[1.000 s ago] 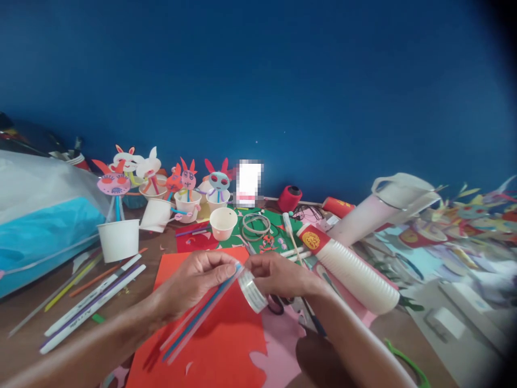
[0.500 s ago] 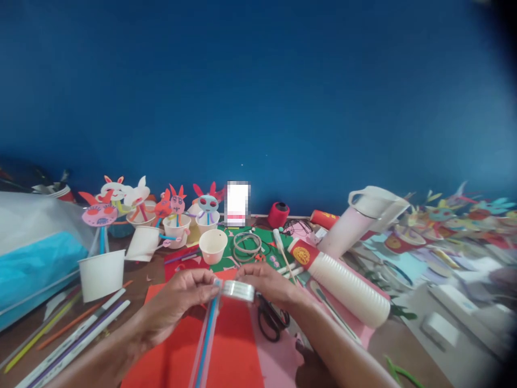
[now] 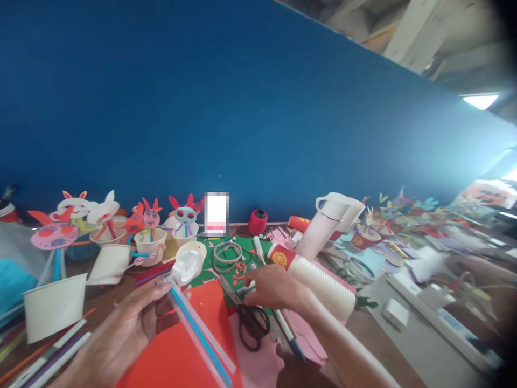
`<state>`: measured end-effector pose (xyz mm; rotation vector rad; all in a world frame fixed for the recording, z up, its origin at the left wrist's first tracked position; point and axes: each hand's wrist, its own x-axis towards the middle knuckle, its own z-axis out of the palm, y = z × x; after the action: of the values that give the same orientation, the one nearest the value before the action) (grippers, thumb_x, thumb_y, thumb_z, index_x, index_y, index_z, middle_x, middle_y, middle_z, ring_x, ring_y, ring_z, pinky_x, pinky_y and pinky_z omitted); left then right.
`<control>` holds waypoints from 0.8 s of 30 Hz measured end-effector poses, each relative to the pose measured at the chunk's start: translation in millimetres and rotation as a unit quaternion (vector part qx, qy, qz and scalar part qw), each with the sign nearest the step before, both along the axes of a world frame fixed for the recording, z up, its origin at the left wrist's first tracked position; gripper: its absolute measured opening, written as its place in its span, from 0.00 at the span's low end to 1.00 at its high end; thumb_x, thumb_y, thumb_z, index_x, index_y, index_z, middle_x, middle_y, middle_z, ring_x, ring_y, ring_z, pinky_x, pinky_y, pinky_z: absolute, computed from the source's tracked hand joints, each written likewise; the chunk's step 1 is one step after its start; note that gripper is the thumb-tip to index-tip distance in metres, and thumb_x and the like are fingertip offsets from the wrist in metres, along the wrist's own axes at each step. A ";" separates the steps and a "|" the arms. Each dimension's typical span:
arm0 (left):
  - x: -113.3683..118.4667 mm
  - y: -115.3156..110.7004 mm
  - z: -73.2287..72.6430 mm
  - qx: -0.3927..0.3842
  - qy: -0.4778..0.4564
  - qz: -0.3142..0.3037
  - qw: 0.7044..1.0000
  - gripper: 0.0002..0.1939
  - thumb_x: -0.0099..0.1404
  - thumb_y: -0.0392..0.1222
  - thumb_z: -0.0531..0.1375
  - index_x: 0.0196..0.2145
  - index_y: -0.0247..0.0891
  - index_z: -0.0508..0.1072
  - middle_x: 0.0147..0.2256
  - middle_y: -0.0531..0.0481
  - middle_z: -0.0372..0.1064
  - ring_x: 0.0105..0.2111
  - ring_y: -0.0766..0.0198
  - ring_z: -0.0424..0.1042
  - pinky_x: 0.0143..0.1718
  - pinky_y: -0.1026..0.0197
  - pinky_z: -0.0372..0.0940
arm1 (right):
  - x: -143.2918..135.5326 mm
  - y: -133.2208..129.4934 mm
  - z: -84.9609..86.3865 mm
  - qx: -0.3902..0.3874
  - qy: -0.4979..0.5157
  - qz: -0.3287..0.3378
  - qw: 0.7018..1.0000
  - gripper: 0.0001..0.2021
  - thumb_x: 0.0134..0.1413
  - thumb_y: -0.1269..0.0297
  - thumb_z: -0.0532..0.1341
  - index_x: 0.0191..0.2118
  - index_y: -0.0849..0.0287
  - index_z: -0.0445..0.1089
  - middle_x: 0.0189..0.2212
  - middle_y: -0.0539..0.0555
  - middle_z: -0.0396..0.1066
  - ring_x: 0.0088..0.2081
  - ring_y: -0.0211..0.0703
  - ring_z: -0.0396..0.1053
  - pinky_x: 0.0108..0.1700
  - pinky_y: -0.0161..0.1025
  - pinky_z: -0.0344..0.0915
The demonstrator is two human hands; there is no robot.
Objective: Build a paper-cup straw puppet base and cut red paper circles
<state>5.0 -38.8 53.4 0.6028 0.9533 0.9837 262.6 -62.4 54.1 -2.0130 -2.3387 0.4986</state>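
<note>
My left hand [image 3: 137, 318] pinches the top of a bundle of pink and blue fuzzy strips that look like pipe cleaners [image 3: 202, 337]. At the bundle's top end a roll of clear tape [image 3: 189, 267] sits just beyond my fingertips, in front of a white paper cup. My right hand [image 3: 272, 285] is over the black-handled scissors [image 3: 253, 326], its fingers bent and the thumb apart from the index finger. Something small and white shows by those fingertips. The scissors' blades point away to the left. Orange-red paper [image 3: 177, 350] lies under the bundle.
Paper cups holding cut-out animal faces [image 3: 151, 215] stand at the left. A stack of paper cups [image 3: 323, 283] lies to the right, near a white jug [image 3: 323, 231]. A coiled cable [image 3: 227, 256] rests on green paper. Another person's arm [image 3: 472, 269] shows at far right.
My right hand has left the tape roll and moved right, over the scissors. My left hand has shifted left and lower with the bundle and tape. The view has turned right.
</note>
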 end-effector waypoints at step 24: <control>4.9 -2.1 -34.0 0.063 0.137 -0.028 0.988 0.13 0.51 0.48 0.64 0.29 0.35 0.74 0.28 0.51 0.66 0.27 0.66 0.63 0.26 0.66 0.58 | -2.9 -31.8 -17.4 -0.051 -0.015 0.038 0.998 0.13 0.40 0.69 0.55 0.35 0.57 0.71 0.27 0.54 0.73 0.31 0.48 0.69 0.27 0.37 0.53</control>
<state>9.9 -40.8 19.4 0.8822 1.1152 0.9311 259.7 -94.2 36.7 -1.9918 -2.4641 0.6076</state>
